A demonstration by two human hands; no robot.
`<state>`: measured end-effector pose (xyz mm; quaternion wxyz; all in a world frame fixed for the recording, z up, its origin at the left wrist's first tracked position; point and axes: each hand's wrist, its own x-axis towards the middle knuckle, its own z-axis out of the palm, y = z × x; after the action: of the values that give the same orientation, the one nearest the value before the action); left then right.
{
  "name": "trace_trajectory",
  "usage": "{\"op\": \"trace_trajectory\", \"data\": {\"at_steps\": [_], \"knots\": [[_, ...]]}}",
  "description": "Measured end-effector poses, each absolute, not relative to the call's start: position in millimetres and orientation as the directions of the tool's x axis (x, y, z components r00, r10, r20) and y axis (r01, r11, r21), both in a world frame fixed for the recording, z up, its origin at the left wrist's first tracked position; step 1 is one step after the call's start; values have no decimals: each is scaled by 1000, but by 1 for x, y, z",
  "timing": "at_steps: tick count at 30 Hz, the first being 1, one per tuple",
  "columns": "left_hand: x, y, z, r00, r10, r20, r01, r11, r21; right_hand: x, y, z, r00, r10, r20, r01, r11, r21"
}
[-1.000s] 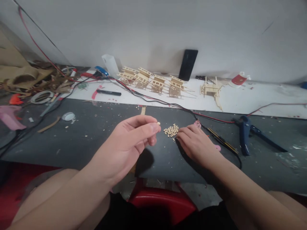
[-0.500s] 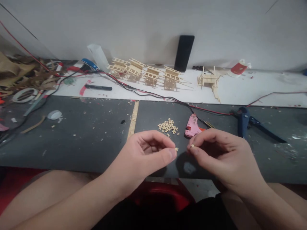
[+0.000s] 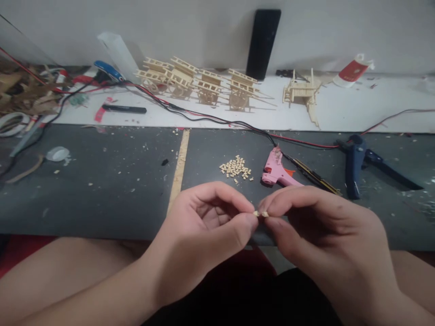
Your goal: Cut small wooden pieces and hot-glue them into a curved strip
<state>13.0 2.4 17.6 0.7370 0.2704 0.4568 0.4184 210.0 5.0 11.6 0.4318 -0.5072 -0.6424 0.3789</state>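
Observation:
Between thumb and forefinger, my left hand (image 3: 210, 222) pinches a small pale wooden piece (image 3: 256, 213). My right hand (image 3: 326, 231) pinches a second small wooden piece (image 3: 265, 214) in the same way. The two pieces are close together, end toward end; whether they touch I cannot tell. Just beyond my hands lies a loose pile of small wooden pieces (image 3: 236, 167) on the dark grey table (image 3: 112, 181). A pink glue gun (image 3: 274, 167) rests right of the pile, its handle partly behind my right hand.
Several small wooden model carts (image 3: 207, 88) stand on the white strip at the back, with another wooden model (image 3: 302, 93) farther right. A black phone (image 3: 263, 43) leans on the wall. Blue-handled cutters (image 3: 356, 163) lie right. Cables (image 3: 217, 120) cross the table. Scraps (image 3: 23, 93) crowd the left.
My hands have come together, bringing the two small wooden pieces from clearly apart to nearly meeting. The head view has tilted down and come nearer the table.

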Motion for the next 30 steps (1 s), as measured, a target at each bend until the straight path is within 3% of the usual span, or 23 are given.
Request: {"op": "trace_trajectory", "data": {"at_steps": [30], "knots": [[17, 3, 18, 272, 855, -441, -406, 518, 753, 211, 3, 12, -185, 945, 268, 345, 318, -883]]}}
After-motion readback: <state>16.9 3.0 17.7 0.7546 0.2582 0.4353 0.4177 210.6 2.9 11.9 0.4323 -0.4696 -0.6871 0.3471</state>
